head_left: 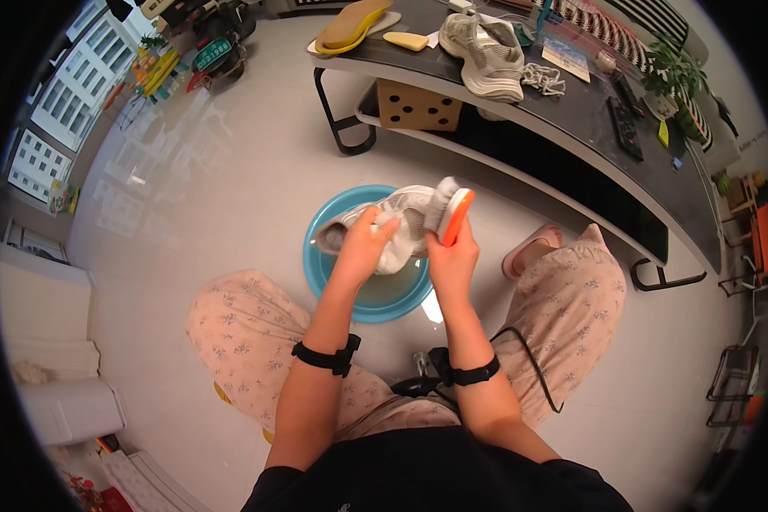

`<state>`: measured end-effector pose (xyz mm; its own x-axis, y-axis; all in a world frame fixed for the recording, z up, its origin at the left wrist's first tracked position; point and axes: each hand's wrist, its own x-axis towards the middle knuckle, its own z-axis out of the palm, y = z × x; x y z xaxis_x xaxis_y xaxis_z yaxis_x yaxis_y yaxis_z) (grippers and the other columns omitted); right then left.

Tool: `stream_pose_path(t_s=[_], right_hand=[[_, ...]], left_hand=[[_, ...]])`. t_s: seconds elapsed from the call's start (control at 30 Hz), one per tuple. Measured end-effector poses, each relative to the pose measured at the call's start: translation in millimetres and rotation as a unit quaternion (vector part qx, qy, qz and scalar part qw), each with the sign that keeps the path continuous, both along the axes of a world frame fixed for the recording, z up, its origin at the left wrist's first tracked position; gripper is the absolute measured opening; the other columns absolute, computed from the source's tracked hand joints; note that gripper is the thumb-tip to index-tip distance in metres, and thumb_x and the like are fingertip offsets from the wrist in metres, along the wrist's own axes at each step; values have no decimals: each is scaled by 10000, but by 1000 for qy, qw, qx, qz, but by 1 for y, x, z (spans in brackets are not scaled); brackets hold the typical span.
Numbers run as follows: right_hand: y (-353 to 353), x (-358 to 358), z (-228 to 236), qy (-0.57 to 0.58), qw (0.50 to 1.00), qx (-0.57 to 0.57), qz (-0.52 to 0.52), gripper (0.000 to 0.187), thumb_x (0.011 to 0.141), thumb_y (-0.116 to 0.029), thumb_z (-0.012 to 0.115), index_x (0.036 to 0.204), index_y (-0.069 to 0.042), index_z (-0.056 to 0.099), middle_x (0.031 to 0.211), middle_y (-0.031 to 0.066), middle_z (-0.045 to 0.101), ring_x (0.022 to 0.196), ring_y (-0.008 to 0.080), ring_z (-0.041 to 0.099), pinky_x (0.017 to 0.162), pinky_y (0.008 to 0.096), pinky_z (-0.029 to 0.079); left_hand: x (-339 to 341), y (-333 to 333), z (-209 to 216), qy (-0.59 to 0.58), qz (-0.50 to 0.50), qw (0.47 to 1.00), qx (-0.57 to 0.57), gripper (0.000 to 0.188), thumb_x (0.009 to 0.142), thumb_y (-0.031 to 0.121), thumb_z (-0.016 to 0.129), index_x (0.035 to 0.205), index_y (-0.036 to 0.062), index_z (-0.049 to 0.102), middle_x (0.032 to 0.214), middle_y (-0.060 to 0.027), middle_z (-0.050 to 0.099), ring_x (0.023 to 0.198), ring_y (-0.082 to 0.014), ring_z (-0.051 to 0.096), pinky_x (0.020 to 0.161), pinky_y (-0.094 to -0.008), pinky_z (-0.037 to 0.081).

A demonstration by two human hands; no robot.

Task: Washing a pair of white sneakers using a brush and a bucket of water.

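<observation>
At blue basin (369, 315), shoe (395, 256) in left grip (365, 242), brush (455, 215) alongside

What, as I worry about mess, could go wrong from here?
The white shoe in the left hand might slip and splash liquid from the blue basin onto the floor.
The brush in the right hand might flick drops outward.
The looped black cable near the right forearm could snag.

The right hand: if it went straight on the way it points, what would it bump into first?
Beyond the orange brush it holds, the right hand would probably meet the low table, though depth is unclear; the floor might come first.
</observation>
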<state>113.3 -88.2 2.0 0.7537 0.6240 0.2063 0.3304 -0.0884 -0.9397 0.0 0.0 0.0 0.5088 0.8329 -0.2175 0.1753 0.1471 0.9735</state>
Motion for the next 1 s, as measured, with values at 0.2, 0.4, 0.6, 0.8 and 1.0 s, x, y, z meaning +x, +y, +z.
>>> stream_pose_path(t_s=[0.2, 0.4, 0.6, 0.8, 1.0], right_hand=[[-4, -1, 5, -43, 999, 16, 2, 573, 631, -9, 656, 1179, -18, 488, 1091, 158, 573, 979, 316, 572, 815, 358, 461], [-3, -4, 4, 8, 1000, 3, 11, 555, 640, -5, 647, 1173, -14, 493, 1040, 160, 594, 913, 317, 597, 796, 354, 467], [-3, 11, 5, 49, 998, 24, -14, 552, 642, 0, 640, 1174, -14, 494, 1039, 159, 594, 904, 312, 601, 780, 355, 469], [-2, 0, 3, -36, 998, 28, -32, 546, 640, 1, 644, 1165, -16, 496, 1079, 154, 576, 946, 308, 586, 783, 353, 466], [-2, 5, 9, 39, 999, 32, 0, 563, 632, -20, 661, 1169, -17, 493, 1022, 167, 596, 916, 323, 593, 779, 357, 469]], left_hand=[[10, -12, -8, -85, 41, 995, 40, 207, 824, 183, 600, 878, -15, 572, 764, -90, 605, 711, -108, 546, 630, -269, 434], [12, -12, 9, 63, 84, 987, 125, 235, 825, 193, 587, 880, -35, 578, 704, -160, 594, 638, -171, 554, 605, -304, 434], [7, -10, -10, 9, -8, 991, 135, 255, 862, 157, 532, 1051, -9, 574, 918, -107, 614, 835, -128, 545, 757, -257, 428], [16, -21, -17, 28, -21, 984, 175, 265, 829, 132, 572, 1031, -40, 572, 911, -110, 626, 807, -121, 556, 735, -271, 440], [13, -18, 6, 58, 45, 981, 181, 277, 815, 200, 605, 942, -46, 598, 751, -109, 628, 670, -121, 558, 640, -274, 446]])
